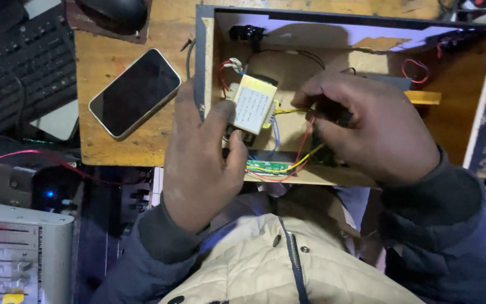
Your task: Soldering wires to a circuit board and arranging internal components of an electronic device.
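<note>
An open wooden box (205,67) rests on the table edge in front of me. Inside it sits a small transformer (252,102) with a pale yellow label and red, blue and yellow wires. My left hand (201,163) grips the box's left wall, thumb pressed against the transformer. My right hand (369,129) reaches into the box and pinches a small dark part (333,115) joined to yellow and red wires (302,152). A green circuit board (266,166) lies at the box's near edge, under the wires.
A smartphone (134,93) lies face up on the wooden table (113,146) left of the box. A black keyboard (26,62) and a mouse (116,11) sit at upper left. A grey mixer panel with sliders (12,253) is at lower left, with a red cable (57,160) above it.
</note>
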